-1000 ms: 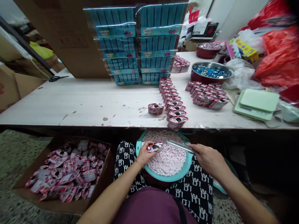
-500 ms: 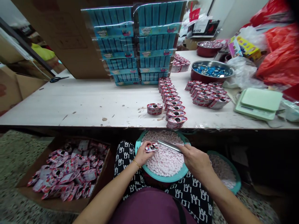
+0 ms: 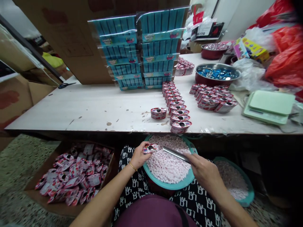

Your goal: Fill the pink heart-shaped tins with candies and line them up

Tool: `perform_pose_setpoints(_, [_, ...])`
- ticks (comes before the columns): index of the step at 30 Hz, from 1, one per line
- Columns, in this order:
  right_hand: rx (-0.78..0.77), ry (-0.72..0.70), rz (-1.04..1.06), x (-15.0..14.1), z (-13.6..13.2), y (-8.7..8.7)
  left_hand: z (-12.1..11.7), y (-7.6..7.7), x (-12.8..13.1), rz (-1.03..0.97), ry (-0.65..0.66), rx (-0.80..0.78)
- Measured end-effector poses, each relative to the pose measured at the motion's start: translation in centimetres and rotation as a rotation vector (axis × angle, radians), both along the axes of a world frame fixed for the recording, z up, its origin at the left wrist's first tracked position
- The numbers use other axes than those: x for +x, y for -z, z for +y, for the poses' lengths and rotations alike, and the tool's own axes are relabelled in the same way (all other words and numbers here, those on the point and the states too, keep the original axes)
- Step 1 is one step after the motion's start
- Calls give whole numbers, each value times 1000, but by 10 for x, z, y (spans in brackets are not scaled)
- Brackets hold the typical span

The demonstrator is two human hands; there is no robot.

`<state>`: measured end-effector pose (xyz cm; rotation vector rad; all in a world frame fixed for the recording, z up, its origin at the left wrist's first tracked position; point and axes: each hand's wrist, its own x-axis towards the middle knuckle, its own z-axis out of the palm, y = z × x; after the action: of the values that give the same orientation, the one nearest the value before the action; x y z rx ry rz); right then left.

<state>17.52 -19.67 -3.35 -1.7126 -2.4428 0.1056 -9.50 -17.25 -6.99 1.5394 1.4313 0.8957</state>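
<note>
My left hand (image 3: 139, 154) is closed round a small red-and-pink candy pack (image 3: 151, 148) with a dark hole in its top, held over the teal basin (image 3: 187, 180) on my lap. The basin is full of small pink-white candies (image 3: 167, 160). My right hand (image 3: 204, 170) grips a shiny metal scoop (image 3: 174, 154) whose tip points at the pack's hole. On the table edge just above stands a row of filled packs (image 3: 176, 108), with one pack (image 3: 158, 113) standing apart to the left.
A cardboard box (image 3: 71, 176) of flat empty packs sits on the floor at my left. A second teal basin (image 3: 236, 181) is at my right. The table holds stacked blue cartons (image 3: 142, 50), a metal bowl of blue sweets (image 3: 216, 74), more packs (image 3: 214, 97) and a green scale (image 3: 268, 105).
My right hand with the scoop has moved left, bringing the tip up to the pack in my left hand. The view has shifted slightly, revealing the second basin at my right.
</note>
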Motion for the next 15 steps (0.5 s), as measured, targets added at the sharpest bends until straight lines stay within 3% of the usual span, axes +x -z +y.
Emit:
perform_pose_setpoints(2, [3, -2, 134, 14, -2, 6, 13, -17, -3, 5, -7, 56])
perform_pose_setpoints(5, [-12, 3, 303, 24, -4, 13, 51, -35, 2, 39, -33, 177])
perform_pose_setpoints(10, [-54, 20, 369, 17, 1, 19, 117, -34, 16, 110, -70, 289])
perform_pose_setpoints(13, [-85, 6, 352, 16, -1, 28, 112, -23, -11, 65, -243, 367])
perform_pose_setpoints(15, [-113, -8, 337, 19, -7, 38, 87, -10, -58, 50, -416, 426])
